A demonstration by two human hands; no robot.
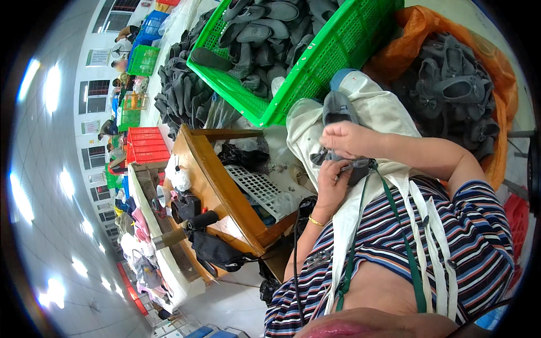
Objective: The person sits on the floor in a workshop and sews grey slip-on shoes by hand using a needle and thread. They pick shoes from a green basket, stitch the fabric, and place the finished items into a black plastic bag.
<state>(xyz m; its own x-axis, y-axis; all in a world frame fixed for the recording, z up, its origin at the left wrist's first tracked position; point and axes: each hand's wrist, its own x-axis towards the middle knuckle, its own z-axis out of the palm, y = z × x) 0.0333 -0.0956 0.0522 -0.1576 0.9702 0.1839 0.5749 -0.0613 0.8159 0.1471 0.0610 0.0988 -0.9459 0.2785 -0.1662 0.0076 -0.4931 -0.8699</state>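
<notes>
A dark grey cloth shoe (pixel 338 107) lies on the cream apron (pixel 383 107) over my lap, its opening showing. My left hand (pixel 333 179), with a gold bracelet at the wrist, is closed on grey shoe material (pixel 359 172) below it; whether this belongs to the same shoe I cannot tell. Just above, my right hand (pixel 345 139) bends over the shoe with its fingers pinched together. What lies between those fingertips is too small to make out. A small grey piece like a bow (pixel 320 156) sticks out beside the fingers.
A green plastic crate (pixel 307 73) full of grey shoes stands ahead, with a heap of shoes (pixel 183 84) to its left. On the right is an orange sack (pixel 510 121) of grey bow shoes. A wooden table (pixel 211 180) stands left; people work in the background.
</notes>
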